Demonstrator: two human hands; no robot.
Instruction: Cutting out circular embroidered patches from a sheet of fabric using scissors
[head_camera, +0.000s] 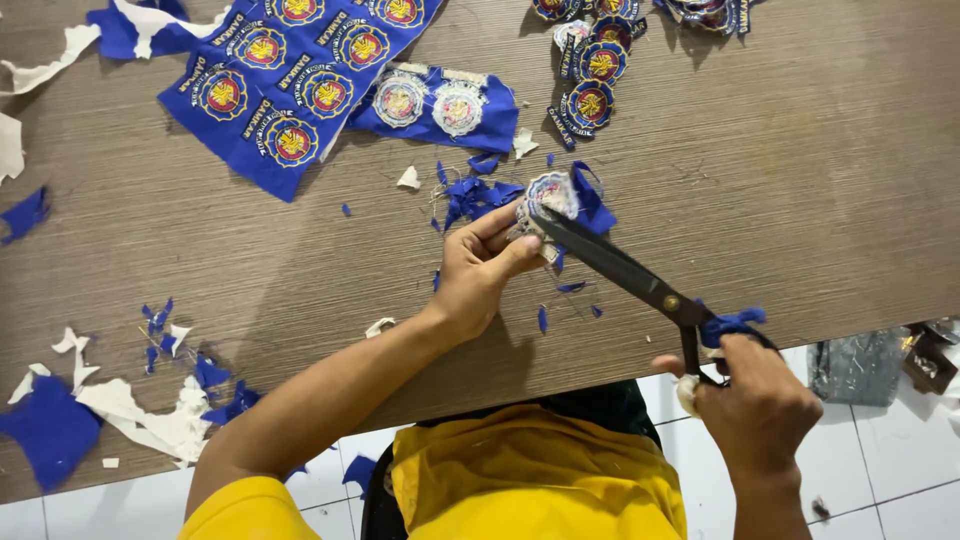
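- The round embroidered patch (548, 195) is held just above the wooden table (800, 180), pinched in the left hand (478, 272), backing side up.
- Black scissors (620, 270) bite its edge; a blue fabric strip (592, 200) hangs free there.
- Trimming around the badge looks partway done; the next cut seems to need the patch turned a little.
- The right hand (755, 400) is closed through the scissor handles, wrist low, off the table edge.
- An uncut sheet of patches (290, 80) and a pile of finished patches (595, 70) lie beyond.

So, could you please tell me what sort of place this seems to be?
Probably a small sewing or badge-making workshop: a wooden worktable holds a blue fabric sheet of embroidered badges, the right hand works black scissors, and blue fabric scraps lie about.
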